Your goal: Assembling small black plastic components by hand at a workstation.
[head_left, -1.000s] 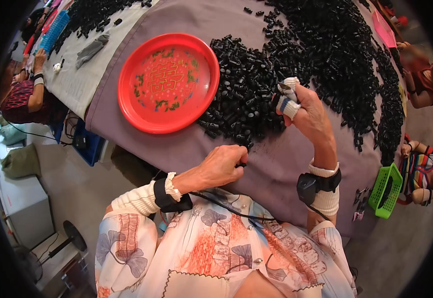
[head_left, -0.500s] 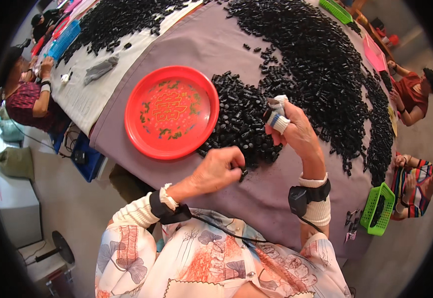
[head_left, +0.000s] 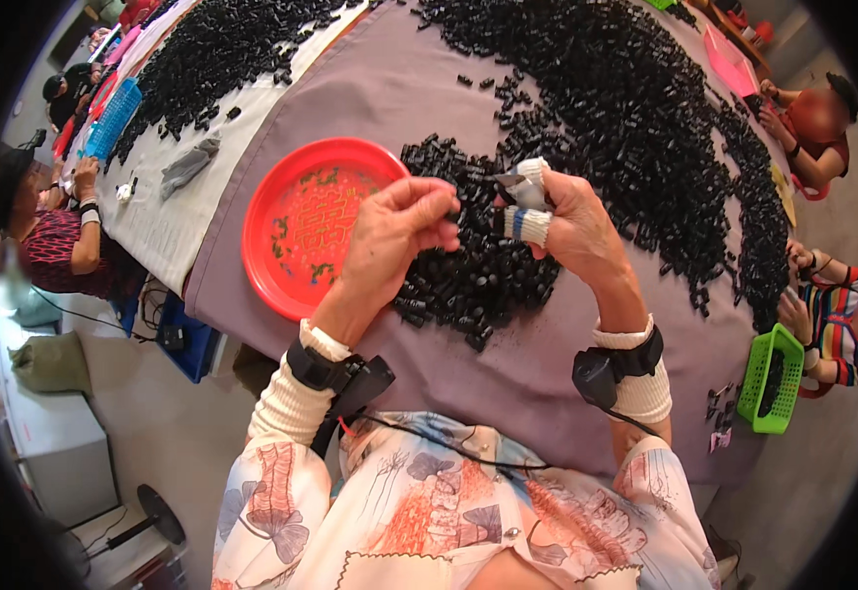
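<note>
- Left hand (head_left: 394, 231) is up off the table, fingertips pinched shut on a small black piece (head_left: 453, 208); only a sliver of it shows.
- Right hand (head_left: 571, 221) hangs just beside it, taped fingers (head_left: 527, 224) curled in tight; whether anything sits in that grip, I cannot tell.
- Both hands meet above the small heap of black pieces (head_left: 478, 280) lying on the purple cloth (head_left: 547, 374).
- Red plate (head_left: 301, 226) lies just left of the heap, touching its edge, and close to the near table edge.
- Bare cloth runs between heap and table edge: open room under both wrists.
- Beyond the hands, a big spread of black pieces (head_left: 635, 108) covers the far side, with a bare strip of cloth left of it.
- Green basket (head_left: 768, 379) hangs off the right edge, well apart.
- Other people sit at the left and right edges of the table.
</note>
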Tool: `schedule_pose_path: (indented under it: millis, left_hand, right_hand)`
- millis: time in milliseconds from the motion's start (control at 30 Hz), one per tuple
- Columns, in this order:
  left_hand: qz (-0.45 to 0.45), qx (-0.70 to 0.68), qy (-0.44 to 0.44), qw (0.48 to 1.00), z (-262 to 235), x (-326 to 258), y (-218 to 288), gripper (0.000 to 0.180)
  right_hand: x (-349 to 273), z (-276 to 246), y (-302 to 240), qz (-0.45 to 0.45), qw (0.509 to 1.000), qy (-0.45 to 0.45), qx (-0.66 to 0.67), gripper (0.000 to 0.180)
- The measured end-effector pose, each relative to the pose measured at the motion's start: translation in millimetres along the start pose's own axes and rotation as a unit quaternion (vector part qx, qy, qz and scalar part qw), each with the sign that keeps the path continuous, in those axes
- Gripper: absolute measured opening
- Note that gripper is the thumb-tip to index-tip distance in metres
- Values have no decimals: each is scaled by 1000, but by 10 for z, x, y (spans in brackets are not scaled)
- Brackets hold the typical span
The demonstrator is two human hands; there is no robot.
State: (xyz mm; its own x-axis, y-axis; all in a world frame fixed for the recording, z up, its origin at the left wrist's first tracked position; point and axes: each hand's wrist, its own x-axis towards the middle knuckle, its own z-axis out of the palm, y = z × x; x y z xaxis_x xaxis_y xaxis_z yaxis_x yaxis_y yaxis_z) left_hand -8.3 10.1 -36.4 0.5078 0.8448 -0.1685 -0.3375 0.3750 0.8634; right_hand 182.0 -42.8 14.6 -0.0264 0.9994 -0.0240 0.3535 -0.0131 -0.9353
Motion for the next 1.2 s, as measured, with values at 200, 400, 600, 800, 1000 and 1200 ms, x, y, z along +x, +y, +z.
schedule_pose_path:
  millis: [200,400,600,800,1000,1200]
  left_hand:
    - [18,-130,-22,991,184,102,27,17]
    - [50,-87,-25,995,217,105,-49,19]
    - [61,-107,-41,991,281,81,-49,20]
    - [70,-100,-42,992,350,-38,67,25]
    - [104,-95,-10,990,216,131,267,26]
    - [107,-131,-35,985,366,43,348,24]
  right_hand:
    - [62,144,37,-119,990,61,-41,23]
    - [44,147,169,-123,988,86,-27,20]
    - [11,108,25,-156,982,101,-18,17]
    - [89,-10,-156,-152,987,60,5,17]
    - [329,-102,-246,-254,965,46,-46,15]
    - [378,-77,-298,-286,950,63,-112,18]
